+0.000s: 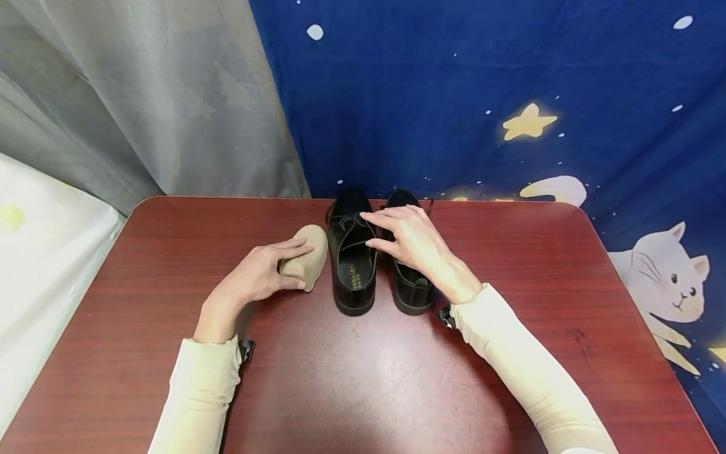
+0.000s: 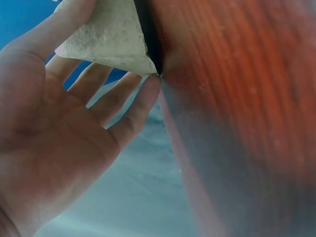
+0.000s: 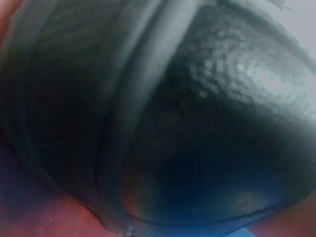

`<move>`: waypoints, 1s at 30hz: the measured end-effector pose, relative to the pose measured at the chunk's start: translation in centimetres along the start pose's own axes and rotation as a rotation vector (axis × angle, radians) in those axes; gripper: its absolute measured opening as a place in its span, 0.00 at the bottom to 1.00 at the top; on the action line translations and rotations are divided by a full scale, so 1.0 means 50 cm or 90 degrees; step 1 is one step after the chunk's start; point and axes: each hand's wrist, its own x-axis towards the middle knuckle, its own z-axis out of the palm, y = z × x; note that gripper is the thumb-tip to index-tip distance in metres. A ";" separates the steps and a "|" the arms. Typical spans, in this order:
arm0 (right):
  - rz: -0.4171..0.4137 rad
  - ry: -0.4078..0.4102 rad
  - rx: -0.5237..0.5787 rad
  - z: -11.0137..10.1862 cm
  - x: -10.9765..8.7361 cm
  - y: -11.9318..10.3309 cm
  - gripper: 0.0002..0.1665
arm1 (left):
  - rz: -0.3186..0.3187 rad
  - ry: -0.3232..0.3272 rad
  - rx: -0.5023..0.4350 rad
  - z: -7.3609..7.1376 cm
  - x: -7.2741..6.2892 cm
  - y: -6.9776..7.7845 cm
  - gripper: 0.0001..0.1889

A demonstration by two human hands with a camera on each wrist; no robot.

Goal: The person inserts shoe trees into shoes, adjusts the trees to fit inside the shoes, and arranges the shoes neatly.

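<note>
Two black lace-up shoes stand side by side, toes toward the back edge. My left hand [image 1: 256,272] pinches a beige, rounded, toe-shaped shoe filler [image 1: 312,258] between thumb and fingers, just left of the left shoe [image 1: 355,295]. In the left wrist view the filler [image 2: 111,37] has a rough, cardboard-like surface with a dark edge along the tabletop. My right hand [image 1: 413,241] reaches over the right shoe [image 1: 413,295], its thumb and fingers extended to the left shoe's laces and opening. Close-up black leather [image 3: 212,133] fills the right wrist view, where that hand's fingers are hidden.
The shoes stand on a reddish-brown wooden table [image 1: 363,378] near its back edge. Behind hangs a blue curtain [image 1: 408,94] with stars and a cat, beside a grey curtain [image 1: 170,94]. White patterned fabric [image 1: 45,265] lies along the left side.
</note>
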 end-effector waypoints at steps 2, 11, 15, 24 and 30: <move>-0.005 0.003 0.007 0.001 0.001 0.001 0.32 | -0.003 -0.002 0.002 -0.002 0.002 0.001 0.37; -0.022 0.021 0.030 0.004 0.000 0.004 0.32 | -0.015 0.005 -0.024 -0.007 0.004 0.007 0.34; -0.021 0.028 0.029 0.006 0.000 0.005 0.31 | -0.008 0.018 -0.027 -0.007 0.006 0.008 0.33; -0.020 0.032 0.030 0.005 -0.001 0.004 0.31 | -0.016 0.046 -0.042 -0.011 0.005 0.011 0.31; -0.017 0.038 0.031 0.006 -0.002 0.003 0.31 | -0.017 0.060 -0.039 -0.011 0.006 0.013 0.31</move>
